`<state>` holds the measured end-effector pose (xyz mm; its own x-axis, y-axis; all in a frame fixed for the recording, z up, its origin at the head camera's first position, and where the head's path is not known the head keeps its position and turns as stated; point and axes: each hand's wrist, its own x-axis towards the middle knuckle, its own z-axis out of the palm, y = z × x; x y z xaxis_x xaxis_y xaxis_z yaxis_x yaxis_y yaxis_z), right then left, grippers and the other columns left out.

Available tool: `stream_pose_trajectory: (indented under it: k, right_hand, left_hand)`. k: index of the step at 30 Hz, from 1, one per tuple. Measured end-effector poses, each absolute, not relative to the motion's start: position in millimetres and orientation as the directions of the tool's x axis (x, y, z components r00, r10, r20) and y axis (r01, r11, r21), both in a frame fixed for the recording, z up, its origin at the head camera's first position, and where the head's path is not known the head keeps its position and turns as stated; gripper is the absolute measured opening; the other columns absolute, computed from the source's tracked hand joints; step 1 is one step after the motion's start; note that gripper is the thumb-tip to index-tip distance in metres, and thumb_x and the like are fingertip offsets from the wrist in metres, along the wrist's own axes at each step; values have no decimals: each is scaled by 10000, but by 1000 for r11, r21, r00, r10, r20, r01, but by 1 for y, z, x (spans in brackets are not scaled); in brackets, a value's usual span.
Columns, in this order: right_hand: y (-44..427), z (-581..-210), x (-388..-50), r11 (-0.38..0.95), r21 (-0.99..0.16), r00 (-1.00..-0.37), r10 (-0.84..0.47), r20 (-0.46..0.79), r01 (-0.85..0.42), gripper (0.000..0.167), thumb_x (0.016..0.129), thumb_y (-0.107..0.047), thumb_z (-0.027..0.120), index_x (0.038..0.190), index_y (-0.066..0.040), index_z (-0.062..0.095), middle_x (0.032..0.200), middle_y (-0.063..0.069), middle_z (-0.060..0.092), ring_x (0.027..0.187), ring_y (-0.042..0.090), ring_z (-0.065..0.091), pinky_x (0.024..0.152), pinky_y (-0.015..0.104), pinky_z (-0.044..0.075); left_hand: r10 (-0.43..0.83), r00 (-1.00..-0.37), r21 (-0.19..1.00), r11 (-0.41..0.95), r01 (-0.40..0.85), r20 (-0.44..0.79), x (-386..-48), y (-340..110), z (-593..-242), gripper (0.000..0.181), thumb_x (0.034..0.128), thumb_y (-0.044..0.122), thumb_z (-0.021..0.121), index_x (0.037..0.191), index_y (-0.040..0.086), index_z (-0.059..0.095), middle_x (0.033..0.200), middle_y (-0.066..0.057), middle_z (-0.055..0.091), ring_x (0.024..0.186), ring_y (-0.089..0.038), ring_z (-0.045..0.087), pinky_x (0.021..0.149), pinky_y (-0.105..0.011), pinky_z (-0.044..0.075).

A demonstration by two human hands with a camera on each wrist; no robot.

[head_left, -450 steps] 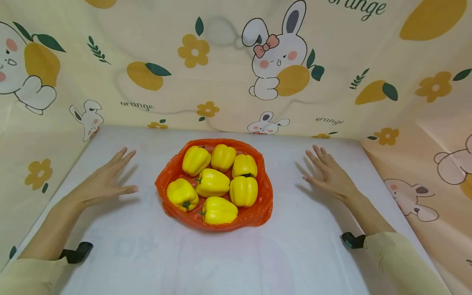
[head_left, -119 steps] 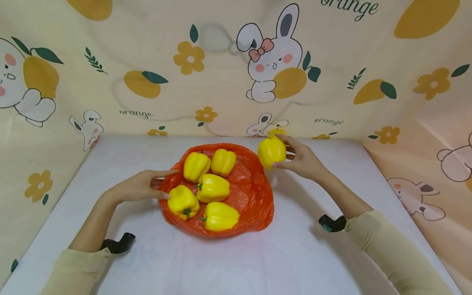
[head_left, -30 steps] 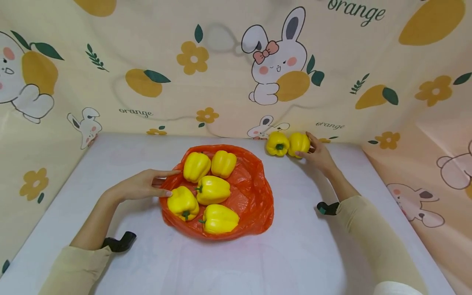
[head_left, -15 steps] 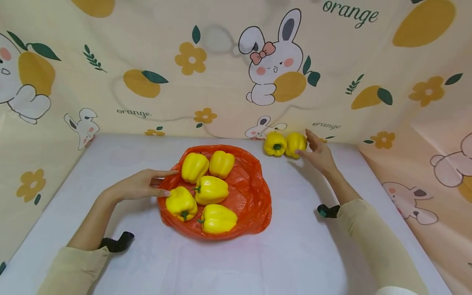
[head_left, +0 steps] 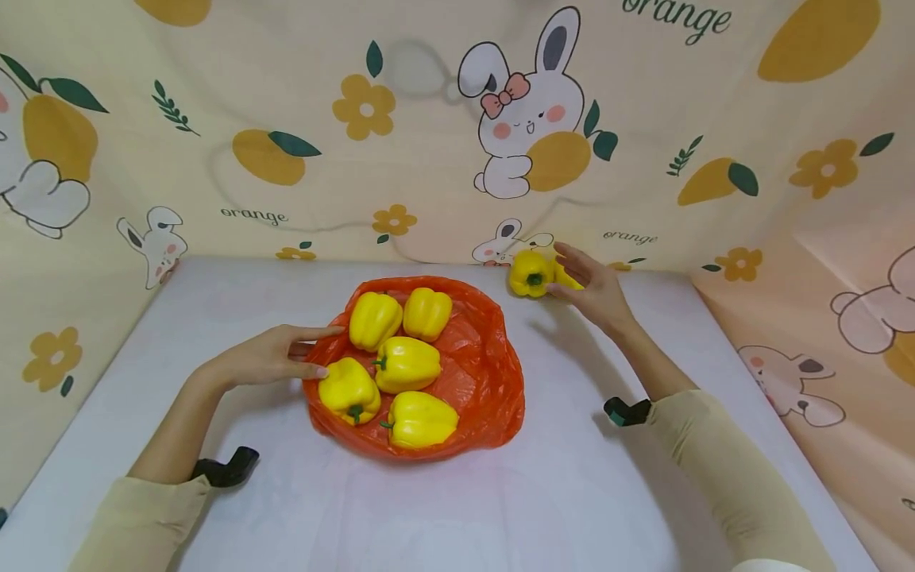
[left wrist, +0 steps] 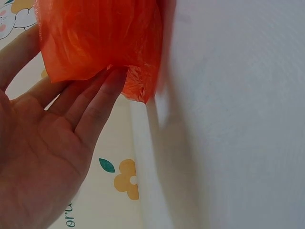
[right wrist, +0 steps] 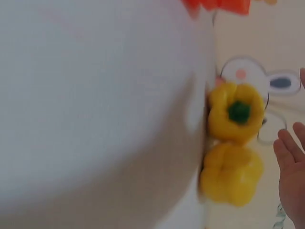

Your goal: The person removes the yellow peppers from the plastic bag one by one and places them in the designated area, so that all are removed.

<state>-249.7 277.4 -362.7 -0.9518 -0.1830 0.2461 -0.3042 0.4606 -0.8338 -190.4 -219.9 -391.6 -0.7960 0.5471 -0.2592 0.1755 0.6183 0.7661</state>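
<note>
A red plastic bag [head_left: 465,381] with its mouth spread wide stands on the table, several yellow bell peppers [head_left: 411,365] lying inside. My left hand [head_left: 268,355] holds its left rim, with thumb and one finger over the edge. In the left wrist view, other fingers of that hand reach in behind the red film. At the back of the table, two more bell peppers sit side by side: one [right wrist: 236,113] shows its green stem, the other [right wrist: 232,175] touches it. My right hand [head_left: 595,294] hovers over this pair with spread fingers and holds nothing; it partly hides the right pepper in the head view.
A white-covered table [head_left: 400,516] bears everything. A cloth printed with rabbits and oranges [head_left: 429,183] rises behind it and at both sides, close behind the two peppers. Black wrist-worn devices [head_left: 227,467] stick out below both forearms.
Two bell peppers went from the bag to the back of the table in the right hand. That hand has since let go and drawn back leftward. The left hand stays at the bag's rim.
</note>
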Motion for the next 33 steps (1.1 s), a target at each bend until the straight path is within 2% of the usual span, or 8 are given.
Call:
stream_pose_trajectory:
  k: [4, 11, 17, 21, 24, 33]
  right_hand:
    - [262, -357, -244, 429, -837, -936, -240, 257, -340, 685, 859, -45, 769, 1468, -14, 457, 1497, 181, 458, 1348, 363, 455, 1121, 462, 358]
    - [245, -367, -246, 369, -855, -915, -315, 253, -364, 661, 854, -17, 763, 1452, -43, 485, 1460, 184, 494, 1322, 358, 487, 1083, 518, 390]
    - [229, -376, -243, 313, -860, -874, -411, 261, -404, 667, 848, -58, 781, 1452, -85, 500, 1437, 96, 540, 1290, 316, 531, 1042, 384, 464]
    - [215, -376, -237, 271, -858, -834, -480, 272, -436, 655, 861, -72, 774, 1453, -80, 495, 1437, 122, 534, 1299, 313, 525, 1047, 469, 451]
    - [205, -376, -233, 279, -860, -828, -503, 248, -427, 633, 870, -95, 771, 1444, -96, 506, 1433, 130, 533, 1298, 328, 522, 1042, 528, 440]
    - [181, -388, -233, 327, -870, -829, -539, 149, -369, 614, 885, -171, 768, 1432, -66, 508, 1431, 144, 534, 1301, 380, 505, 1043, 580, 420]
  left_hand:
    - [541, -797, 763, 624, 167, -268, -190, -220, -391, 723, 900, 399, 719, 1508, 125, 438, 1478, -205, 473, 1271, -370, 460, 1031, -631, 404]
    - [541, -798, 758, 630, 173, -267, -189, -222, -391, 722, 906, 399, 713, 1507, 111, 436, 1462, -209, 489, 1232, -349, 481, 1033, -618, 410]
    - [551, -794, 763, 619, 185, -255, -188, -221, -389, 712, 909, 379, 716, 1504, 102, 439, 1476, -220, 468, 1271, -364, 478, 1053, -600, 398]
    - [556, -793, 764, 616, 190, -250, -190, -220, -391, 705, 910, 373, 716, 1503, 108, 442, 1482, -216, 463, 1222, -336, 479, 1049, -603, 395]
    - [554, -793, 767, 615, 184, -253, -191, -221, -393, 704, 910, 376, 716, 1504, 115, 444, 1488, -207, 459, 1231, -333, 477, 1047, -598, 402]
    - [551, -795, 761, 621, 189, -253, -190, -221, -392, 696, 913, 378, 709, 1501, 111, 448, 1475, -212, 473, 1223, -341, 487, 1030, -595, 422]
